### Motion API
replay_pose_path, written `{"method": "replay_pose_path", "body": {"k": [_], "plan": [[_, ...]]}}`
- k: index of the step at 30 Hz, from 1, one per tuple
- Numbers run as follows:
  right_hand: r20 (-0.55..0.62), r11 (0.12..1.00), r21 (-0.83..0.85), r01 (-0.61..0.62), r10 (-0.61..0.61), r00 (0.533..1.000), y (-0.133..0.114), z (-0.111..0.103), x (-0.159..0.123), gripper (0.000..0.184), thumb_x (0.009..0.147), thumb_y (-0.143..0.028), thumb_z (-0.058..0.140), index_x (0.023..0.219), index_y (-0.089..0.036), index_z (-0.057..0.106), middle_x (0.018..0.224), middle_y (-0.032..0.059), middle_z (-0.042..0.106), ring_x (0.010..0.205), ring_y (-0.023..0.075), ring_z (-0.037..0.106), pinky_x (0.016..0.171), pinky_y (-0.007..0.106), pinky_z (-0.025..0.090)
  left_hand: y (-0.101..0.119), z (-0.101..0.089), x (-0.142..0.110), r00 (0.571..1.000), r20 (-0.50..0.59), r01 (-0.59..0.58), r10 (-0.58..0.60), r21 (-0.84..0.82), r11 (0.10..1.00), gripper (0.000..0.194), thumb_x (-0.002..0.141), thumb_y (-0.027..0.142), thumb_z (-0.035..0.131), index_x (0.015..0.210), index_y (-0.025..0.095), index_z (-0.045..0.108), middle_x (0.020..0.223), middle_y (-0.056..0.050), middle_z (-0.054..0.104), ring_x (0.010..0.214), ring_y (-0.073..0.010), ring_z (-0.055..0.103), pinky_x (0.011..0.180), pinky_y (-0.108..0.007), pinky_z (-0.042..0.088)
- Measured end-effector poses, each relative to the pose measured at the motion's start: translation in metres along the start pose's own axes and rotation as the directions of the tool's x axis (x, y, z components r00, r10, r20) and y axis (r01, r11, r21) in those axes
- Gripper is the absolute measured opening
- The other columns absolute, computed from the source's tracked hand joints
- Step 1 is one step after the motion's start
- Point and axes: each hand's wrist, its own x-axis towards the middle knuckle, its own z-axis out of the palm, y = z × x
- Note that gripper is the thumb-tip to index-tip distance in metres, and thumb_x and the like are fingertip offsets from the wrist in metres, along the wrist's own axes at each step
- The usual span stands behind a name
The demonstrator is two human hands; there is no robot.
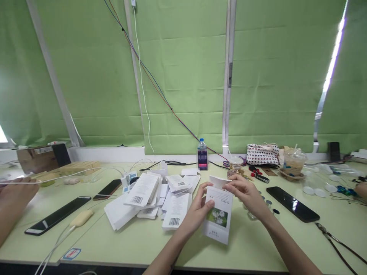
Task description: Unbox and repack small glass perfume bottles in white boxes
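Observation:
A white printed paper packet (219, 233) with a photo of white flowers is held up over the table, its printing upside down to me. My left hand (197, 210) grips its left edge, thumb on the front face. With fingers pinched, my right hand (245, 191) holds the folded flap (218, 181) at its upper end. To the left of my hands lies a loose pile of similar white packets (145, 189), several with barcodes facing up. One barcoded packet (175, 214) lies just beside my left wrist.
A black phone (292, 203) lies right of my right hand. Two more phones (59, 215) (107, 190), a yellow power bank (82, 218) and white cables are at left. Behind stand a bottle (202, 156) and drink cups (294, 160). Another person's arm (17, 198) is at far left.

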Motion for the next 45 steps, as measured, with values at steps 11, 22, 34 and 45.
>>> {"method": "replay_pose_path", "body": {"k": [11,22,34,45], "plan": [[-0.144,0.984,0.175,-0.015,0.040,0.989,0.009,0.010,0.002,0.026,0.081,-0.041,0.061,0.094,-0.023,0.048,0.098,0.0046,0.055,0.082,0.0172,0.057,0.056,0.024,0.051,0.000,-0.005,0.000,1.000,0.013,-0.008,0.007,0.076,0.997,0.041,0.083,0.039,0.060,0.118,0.028,0.041,0.109,-0.004,0.054,0.093,-0.0210,0.057,0.079,-0.031,0.047],[0.136,0.985,0.104,-0.140,0.126,0.983,0.011,0.006,0.000,0.045,0.088,-0.050,0.048,0.119,-0.021,0.063,0.077,0.0023,0.069,0.055,0.0138,0.058,0.053,0.029,0.054,-0.005,-0.011,0.003,0.999,0.051,-0.013,0.005,0.166,0.986,0.039,0.085,0.038,0.058,0.118,0.027,0.040,0.107,-0.005,0.054,0.095,-0.0212,0.057,0.079,-0.031,0.047],[0.127,0.996,-0.021,-0.082,0.084,0.988,0.005,0.012,-0.002,0.033,0.089,-0.037,0.049,0.112,-0.024,0.069,0.088,0.0024,0.072,0.060,0.0147,0.057,0.056,0.027,0.052,-0.018,-0.015,0.004,0.998,-0.027,-0.041,0.050,0.276,0.960,0.043,0.085,0.029,0.055,0.122,0.028,0.034,0.104,-0.004,0.053,0.094,-0.0204,0.058,0.076,-0.031,0.047],[0.138,0.997,-0.054,-0.051,0.058,0.989,0.012,0.015,-0.002,0.033,0.091,-0.036,0.046,0.111,-0.024,0.069,0.098,0.0049,0.072,0.067,0.0162,0.061,0.053,0.024,0.052,-0.022,-0.015,0.004,0.996,-0.061,-0.042,0.068,0.355,0.934,0.047,0.082,0.024,0.057,0.121,0.028,0.032,0.104,-0.003,0.054,0.092,-0.0198,0.059,0.077,-0.033,0.049]]}}
